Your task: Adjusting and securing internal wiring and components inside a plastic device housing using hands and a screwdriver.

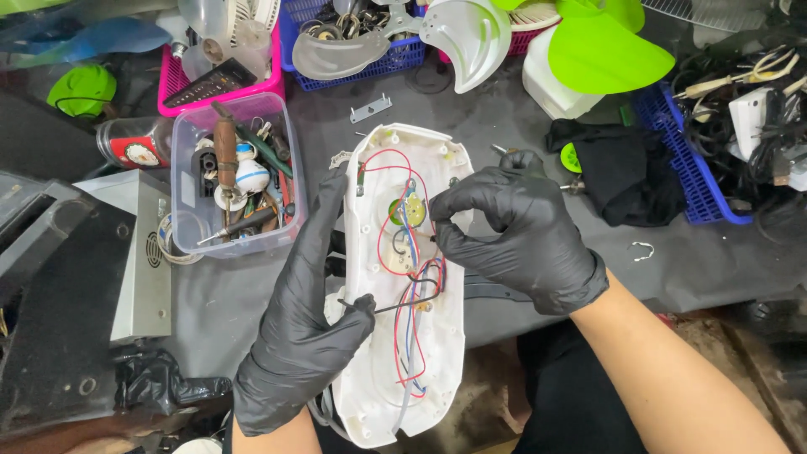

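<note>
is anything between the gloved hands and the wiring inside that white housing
Nothing visible does. The white housing lies open side up, its red and blue wires exposed. The left hand grips its left edge and pinches a thin dark tool laid across the wires; the right hand pinches right at them.

Black gloves point(513, 235) on both hands. White housing point(378, 168) with red and blue wires point(408, 328). Pink basket point(172, 80), blue crate point(698, 168), lime-green blade point(605, 55).

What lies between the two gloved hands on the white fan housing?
In the head view, red, blue and white wires and a round part lie inside the white housing, between left hand and right hand.
</note>
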